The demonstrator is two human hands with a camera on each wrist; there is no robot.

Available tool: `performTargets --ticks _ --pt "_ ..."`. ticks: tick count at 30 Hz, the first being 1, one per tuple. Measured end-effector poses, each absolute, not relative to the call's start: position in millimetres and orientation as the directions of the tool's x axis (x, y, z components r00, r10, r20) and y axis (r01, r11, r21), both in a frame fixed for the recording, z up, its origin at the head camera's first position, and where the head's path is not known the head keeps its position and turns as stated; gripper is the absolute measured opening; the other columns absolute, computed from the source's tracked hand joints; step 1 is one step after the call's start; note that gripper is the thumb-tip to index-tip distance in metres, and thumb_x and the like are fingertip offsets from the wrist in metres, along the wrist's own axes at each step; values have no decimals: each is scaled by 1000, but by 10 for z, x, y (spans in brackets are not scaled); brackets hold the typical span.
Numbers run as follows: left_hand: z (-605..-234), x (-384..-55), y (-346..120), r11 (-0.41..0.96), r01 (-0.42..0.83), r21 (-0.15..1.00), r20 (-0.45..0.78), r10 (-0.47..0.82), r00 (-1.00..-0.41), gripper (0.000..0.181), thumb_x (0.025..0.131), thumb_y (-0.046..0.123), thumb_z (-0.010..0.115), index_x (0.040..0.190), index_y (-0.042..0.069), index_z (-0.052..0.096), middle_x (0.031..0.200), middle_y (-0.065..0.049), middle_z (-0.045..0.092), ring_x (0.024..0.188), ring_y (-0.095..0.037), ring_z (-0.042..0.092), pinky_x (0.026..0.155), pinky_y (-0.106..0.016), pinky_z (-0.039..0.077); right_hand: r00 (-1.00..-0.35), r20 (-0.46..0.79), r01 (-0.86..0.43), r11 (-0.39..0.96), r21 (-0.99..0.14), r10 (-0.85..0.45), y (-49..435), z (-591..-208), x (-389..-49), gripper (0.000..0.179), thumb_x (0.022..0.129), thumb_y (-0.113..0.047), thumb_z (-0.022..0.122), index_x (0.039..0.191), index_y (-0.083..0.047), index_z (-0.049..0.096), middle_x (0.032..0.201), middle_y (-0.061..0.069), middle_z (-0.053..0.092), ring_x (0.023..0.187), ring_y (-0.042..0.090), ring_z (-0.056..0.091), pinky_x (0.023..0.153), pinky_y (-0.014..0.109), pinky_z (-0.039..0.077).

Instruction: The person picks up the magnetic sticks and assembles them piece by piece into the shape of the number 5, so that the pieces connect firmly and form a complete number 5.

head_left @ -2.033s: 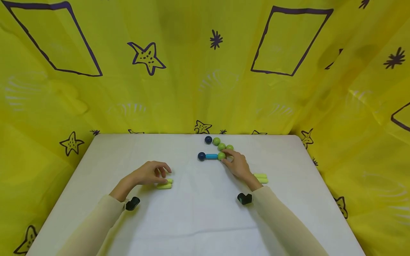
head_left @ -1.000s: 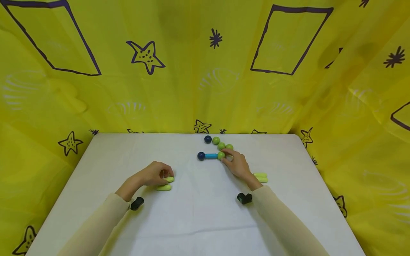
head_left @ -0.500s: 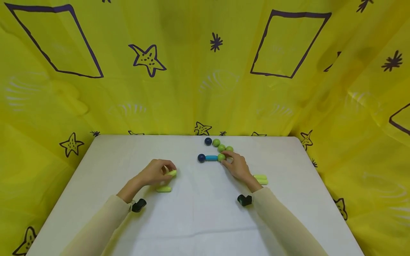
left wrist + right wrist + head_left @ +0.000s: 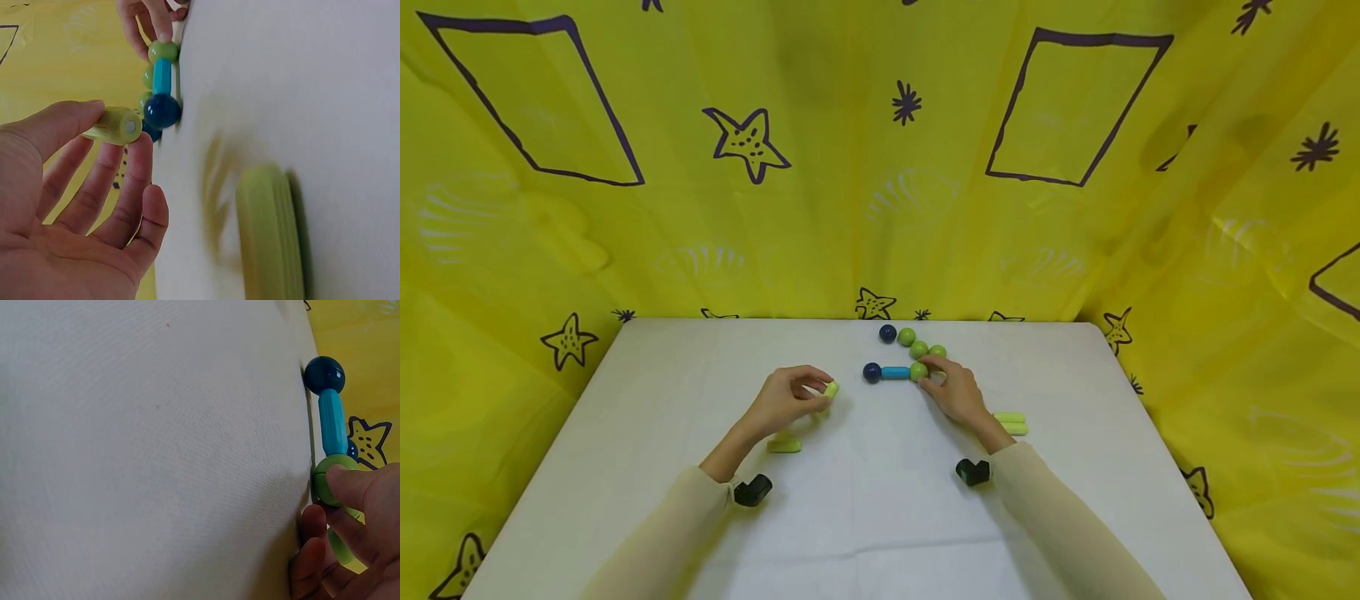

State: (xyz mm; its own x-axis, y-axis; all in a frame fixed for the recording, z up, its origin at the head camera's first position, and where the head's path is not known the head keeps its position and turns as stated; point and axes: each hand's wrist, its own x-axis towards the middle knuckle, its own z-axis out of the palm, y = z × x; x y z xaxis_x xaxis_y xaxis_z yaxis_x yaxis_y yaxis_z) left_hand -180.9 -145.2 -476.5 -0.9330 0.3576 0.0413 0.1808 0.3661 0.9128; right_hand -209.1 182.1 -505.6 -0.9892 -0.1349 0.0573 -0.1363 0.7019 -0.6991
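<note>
White table point(image 4: 865, 492): left hand point(image 4: 784, 400) pinches yellow-green stick point(image 4: 115, 127) aloft; right hand point(image 4: 958, 392) pinches green ball point(image 4: 917, 372), far side. Carry step, likely; next wants steady aim.

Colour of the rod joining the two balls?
Light blue; the rod shows best in the right wrist view.

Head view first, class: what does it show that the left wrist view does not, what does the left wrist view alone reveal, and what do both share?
Only the head view: a pair of yellow-green rods beside the right wrist, and the cream sleeves.

Only the left wrist view: the silvery disc in the held rod's end.

Both: the left hand pinching a yellow-green rod, another rod on the table, and the right hand touching a green ball linked by a blue rod to a dark blue ball.
</note>
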Motion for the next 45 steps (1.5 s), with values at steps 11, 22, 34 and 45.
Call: performTargets --ticks 11,22,34,45 --pt "-4911 -1775 -1117 206 21 978 -41 293 -955 31 88 6 80 117 2 72 107 -11 72 78 -17 70 64 -29 53 -988 68 -145 699 -700 -137 1823 -5086 -2099 37 97 -17 73 132 -11 67 128 13 70 56 15 47 57 32 39" --pt "-4934 -1760 -901 137 -50 989 -80 220 -972 30 87 3 79 116 -3 71 100 -13 75 75 -18 70 63 -30 54 -986 90 -161 693 -703 -137 1822 -5083 -2094 38 95 -16 75 131 -12 68 127 13 70 57 14 54 55 31 42" --pt "-5009 -1892 -716 198 -133 971 -152 85 -985 24 87 5 80 110 2 74 90 -13 77 71 -18 72 65 -28 58 -988 83 -153 698 -700 -133 1819 -5079 -2092 37 96 -18 74 131 -13 67 127 12 70 57 14 53 55 30 41" --pt "-4984 -1935 -619 265 -162 950 -181 51 -982 23 87 9 81 107 2 74 85 -12 77 62 -18 70 60 -27 57 -986 91 -165 694 -701 -142 1812 -5065 -2080 37 95 -17 75 131 -12 67 125 13 71 59 14 55 59 32 43"
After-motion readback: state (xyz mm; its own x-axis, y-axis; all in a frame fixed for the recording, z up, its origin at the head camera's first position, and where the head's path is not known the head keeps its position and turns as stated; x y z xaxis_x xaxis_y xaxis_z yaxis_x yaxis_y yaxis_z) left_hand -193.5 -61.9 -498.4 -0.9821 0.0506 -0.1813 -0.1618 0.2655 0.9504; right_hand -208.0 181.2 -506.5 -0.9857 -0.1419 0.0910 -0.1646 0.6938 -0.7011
